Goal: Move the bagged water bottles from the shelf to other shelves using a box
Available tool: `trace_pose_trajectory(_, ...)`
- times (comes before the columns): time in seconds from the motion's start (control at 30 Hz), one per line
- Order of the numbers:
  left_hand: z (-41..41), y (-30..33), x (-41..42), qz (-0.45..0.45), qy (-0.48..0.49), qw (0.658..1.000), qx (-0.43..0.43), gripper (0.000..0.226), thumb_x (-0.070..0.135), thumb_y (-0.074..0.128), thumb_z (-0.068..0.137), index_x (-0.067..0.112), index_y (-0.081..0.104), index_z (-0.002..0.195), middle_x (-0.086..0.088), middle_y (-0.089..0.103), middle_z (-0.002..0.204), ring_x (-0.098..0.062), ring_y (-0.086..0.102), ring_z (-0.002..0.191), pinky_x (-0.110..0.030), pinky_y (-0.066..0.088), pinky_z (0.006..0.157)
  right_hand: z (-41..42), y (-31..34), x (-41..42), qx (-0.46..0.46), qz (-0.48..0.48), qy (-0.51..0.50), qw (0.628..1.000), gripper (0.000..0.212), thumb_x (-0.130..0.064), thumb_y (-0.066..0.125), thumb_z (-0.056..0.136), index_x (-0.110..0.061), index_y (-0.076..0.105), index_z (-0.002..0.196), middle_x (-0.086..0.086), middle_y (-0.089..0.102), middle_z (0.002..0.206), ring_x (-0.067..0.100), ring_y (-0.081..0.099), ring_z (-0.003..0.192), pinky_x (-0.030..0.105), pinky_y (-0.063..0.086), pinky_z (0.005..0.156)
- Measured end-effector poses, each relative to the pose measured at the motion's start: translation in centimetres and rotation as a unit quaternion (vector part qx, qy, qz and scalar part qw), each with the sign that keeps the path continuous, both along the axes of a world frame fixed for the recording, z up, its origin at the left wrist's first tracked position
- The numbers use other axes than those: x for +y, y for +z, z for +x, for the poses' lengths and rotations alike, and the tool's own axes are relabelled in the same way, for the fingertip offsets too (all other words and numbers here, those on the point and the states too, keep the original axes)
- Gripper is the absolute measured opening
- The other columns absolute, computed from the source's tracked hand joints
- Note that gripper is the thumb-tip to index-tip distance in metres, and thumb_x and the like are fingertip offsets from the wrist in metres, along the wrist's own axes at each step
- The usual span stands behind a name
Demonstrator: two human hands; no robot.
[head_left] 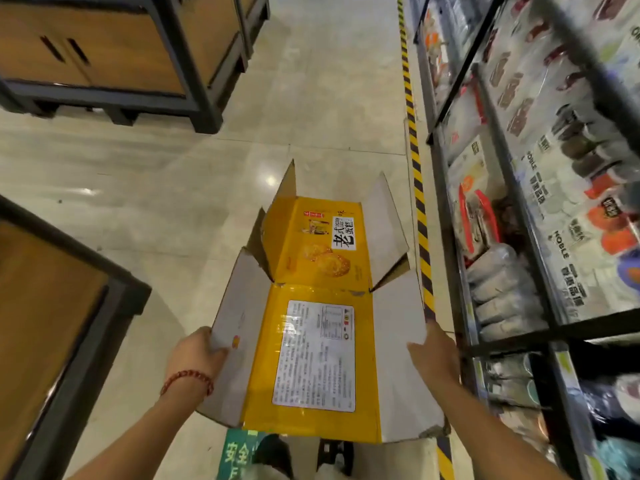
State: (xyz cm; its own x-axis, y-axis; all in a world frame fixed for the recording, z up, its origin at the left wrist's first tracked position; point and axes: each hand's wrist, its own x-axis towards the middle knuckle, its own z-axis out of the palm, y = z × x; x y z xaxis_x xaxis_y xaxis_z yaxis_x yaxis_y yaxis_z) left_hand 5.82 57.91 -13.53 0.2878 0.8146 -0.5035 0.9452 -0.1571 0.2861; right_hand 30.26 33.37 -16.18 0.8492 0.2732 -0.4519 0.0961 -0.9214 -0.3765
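Yellow printed cardboard box [313, 344] is held out over the tiled aisle floor [173, 188], flaps splayed, apparently collapsed or not yet squared up; it carries nothing. Left hand [195, 355] grips the left grey flap edge, fingers curled round it; right hand [437, 356] holds the right flap edge, thumb on top, the other fingers hidden behind the cardboard. Two-sided hold likely keeps the floppy panel level.

Bagged water bottles [502, 296] sit on the black metal shelf rack [512, 336] at right, near its front rail, just beside the box's right edge.

Black-yellow hazard tape [417, 188] runs along the rack foot. Wood-panelled display units [104, 57] stand well apart at left; open floor between gives room to set the box down.
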Motion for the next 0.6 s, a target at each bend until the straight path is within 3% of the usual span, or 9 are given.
trace_pose_trajectory(0.17, 1.3, -9.5, 0.7, -0.014, -0.033, 0.997, 0.062, 0.021, 0.033, 0.058, 0.09, 0.014, 0.058, 0.1, -0.009, 0.065, 0.093, -0.029, 0.062, 0.088, -0.031, 0.05, 0.074, 0.3, -9.4, 2.2, 0.048, -0.074, 0.016, 0.996, 0.035, -0.016, 0.051, 0.093, -0.009, 0.047, 0.126, 0.014, 0.056, 0.123, 0.032, 0.055, 0.111, 0.032, 0.047, 0.083)
trace_pose_trajectory(0.3, -0.4, -15.3, -0.6, -0.06, -0.029, 0.991, 0.117, 0.017, 0.035, 0.058, 0.089, 0.019, 0.052, 0.089, 0.0, 0.054, 0.079, -0.022, 0.052, 0.076, -0.027, 0.038, 0.064, -1.5, -15.7, 0.8, 0.093, -0.112, -0.008, 0.989, 0.03, -0.014, 0.05, 0.092, -0.011, 0.048, 0.122, 0.012, 0.058, 0.12, 0.03, 0.057, 0.106, 0.03, 0.048, 0.076)
trace_pose_trajectory(0.43, -2.4, -19.2, -2.3, -0.076, 0.02, 0.989, 0.122, 0.014, 0.028, 0.062, 0.085, 0.017, 0.054, 0.081, 0.002, 0.051, 0.071, -0.021, 0.05, 0.07, -0.03, 0.039, 0.061, -3.6, -20.3, -1.6, 0.11, -0.111, -0.028, 0.987, 0.026, -0.014, 0.053, 0.093, -0.01, 0.05, 0.118, 0.013, 0.059, 0.118, 0.03, 0.056, 0.107, 0.032, 0.049, 0.086)
trace_pose_trajectory(0.6, -1.6, -21.8, -1.9, -0.067, 0.054, 0.992, 0.093, 0.013, 0.024, 0.064, 0.084, 0.015, 0.056, 0.079, -0.004, 0.057, 0.07, -0.025, 0.05, 0.066, -0.03, 0.034, 0.054, -2.5, -22.3, -1.0, 0.084, -0.078, -0.033, 0.993, 0.03, -0.013, 0.057, 0.092, -0.008, 0.051, 0.122, 0.016, 0.063, 0.115, 0.033, 0.06, 0.107, 0.036, 0.051, 0.086)
